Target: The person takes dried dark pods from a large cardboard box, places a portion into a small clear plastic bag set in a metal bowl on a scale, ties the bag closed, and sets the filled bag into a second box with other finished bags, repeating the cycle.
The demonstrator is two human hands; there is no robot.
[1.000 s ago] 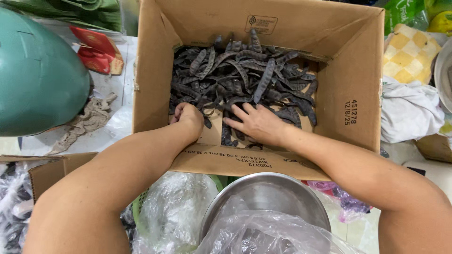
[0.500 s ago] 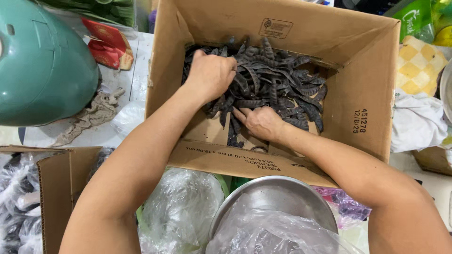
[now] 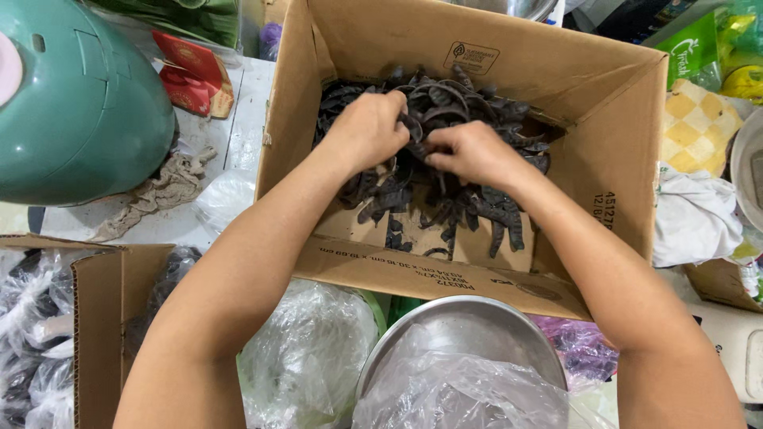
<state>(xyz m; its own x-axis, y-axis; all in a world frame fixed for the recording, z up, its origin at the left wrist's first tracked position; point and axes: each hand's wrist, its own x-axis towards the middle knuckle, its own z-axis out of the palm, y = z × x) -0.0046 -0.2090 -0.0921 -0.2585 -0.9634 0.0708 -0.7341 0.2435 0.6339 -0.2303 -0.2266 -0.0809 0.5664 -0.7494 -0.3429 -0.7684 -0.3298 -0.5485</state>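
- Dark dried pods [image 3: 445,171]: heaped in open cardboard box [image 3: 604,103].
- Left hand [image 3: 367,131], right hand [image 3: 475,152]: both curled into heap, pinching pods.
- Handling, judged: gather loosely, lift straight; brittle pods likely snap.
- Steel bowl [image 3: 461,338], plastic-lined: near box front.

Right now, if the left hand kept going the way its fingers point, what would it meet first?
Probably the right hand, close ahead of the left hand over the dark curved dried pods; depth is unclear.
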